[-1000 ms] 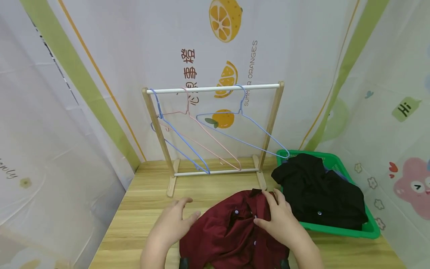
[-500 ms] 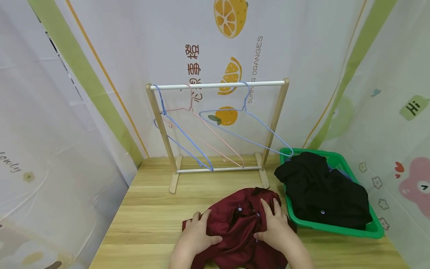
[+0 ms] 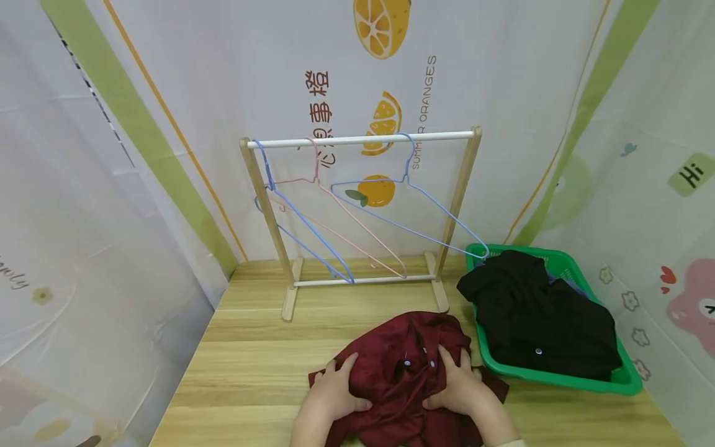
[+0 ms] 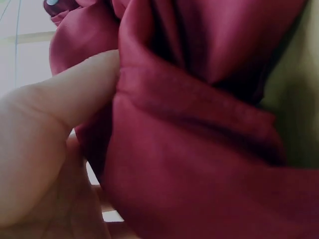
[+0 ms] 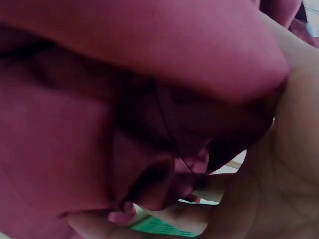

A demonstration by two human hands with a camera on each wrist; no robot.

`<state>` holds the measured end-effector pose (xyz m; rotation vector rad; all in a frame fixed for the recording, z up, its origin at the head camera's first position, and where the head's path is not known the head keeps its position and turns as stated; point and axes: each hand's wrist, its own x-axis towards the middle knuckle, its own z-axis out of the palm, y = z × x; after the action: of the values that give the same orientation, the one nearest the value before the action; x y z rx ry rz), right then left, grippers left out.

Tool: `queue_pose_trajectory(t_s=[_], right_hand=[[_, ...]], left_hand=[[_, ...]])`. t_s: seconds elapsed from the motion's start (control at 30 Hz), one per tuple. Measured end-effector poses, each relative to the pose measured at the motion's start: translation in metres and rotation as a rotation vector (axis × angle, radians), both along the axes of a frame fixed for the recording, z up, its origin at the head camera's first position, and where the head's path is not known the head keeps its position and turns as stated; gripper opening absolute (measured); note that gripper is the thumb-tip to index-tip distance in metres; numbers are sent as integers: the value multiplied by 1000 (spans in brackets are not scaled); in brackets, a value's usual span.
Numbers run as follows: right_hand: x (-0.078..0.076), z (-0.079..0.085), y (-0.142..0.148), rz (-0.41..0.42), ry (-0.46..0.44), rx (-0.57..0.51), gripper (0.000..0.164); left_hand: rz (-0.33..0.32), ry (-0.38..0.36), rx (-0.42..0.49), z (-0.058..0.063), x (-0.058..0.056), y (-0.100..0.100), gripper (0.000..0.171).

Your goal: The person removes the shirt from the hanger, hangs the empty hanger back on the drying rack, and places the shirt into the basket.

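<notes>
A dark red shirt [image 3: 391,347] with small pale buttons lies bunched on the table's front part. My left hand [image 3: 335,394] holds its left side, thumb toward the middle and fingers spread over the outer cloth. From the other side my right hand [image 3: 462,390] grips it, its fingertips near the button strip. In the left wrist view the left thumb [image 4: 79,89] presses into a fold, with fingers partly hidden behind the cloth. Folds of the shirt [image 5: 164,55] fill most of the right wrist view; several right fingers [image 5: 189,216] pass beneath the fabric.
Behind stands a wooden rack [image 3: 460,186] with a blue hanger [image 3: 313,233], a pink hanger [image 3: 362,229] and another blue hanger [image 3: 448,215]. A green basket [image 3: 558,380] with a black shirt [image 3: 547,323] sits on the right. Printed curtains [image 3: 195,81] surround the wooden table [image 3: 251,347].
My left hand has moved right from beside the shirt onto its left side. Both hands now hold the cloth, which is more bunched, and its dark collar piece has gone from sight.
</notes>
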<state>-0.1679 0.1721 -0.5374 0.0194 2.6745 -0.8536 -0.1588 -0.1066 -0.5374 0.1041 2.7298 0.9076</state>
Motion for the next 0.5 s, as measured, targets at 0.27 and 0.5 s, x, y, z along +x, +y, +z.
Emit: queue_pose_trajectory(t_s=[0.27,0.5], right_hand=[[-2,-7,-2,46,-24,20,112],[-2,-9,-15,47,6,-95,117]], left_hand=[[-20,-24,-11,1,-3,12,102],[-70,-13,40,-10,-11,16,118]])
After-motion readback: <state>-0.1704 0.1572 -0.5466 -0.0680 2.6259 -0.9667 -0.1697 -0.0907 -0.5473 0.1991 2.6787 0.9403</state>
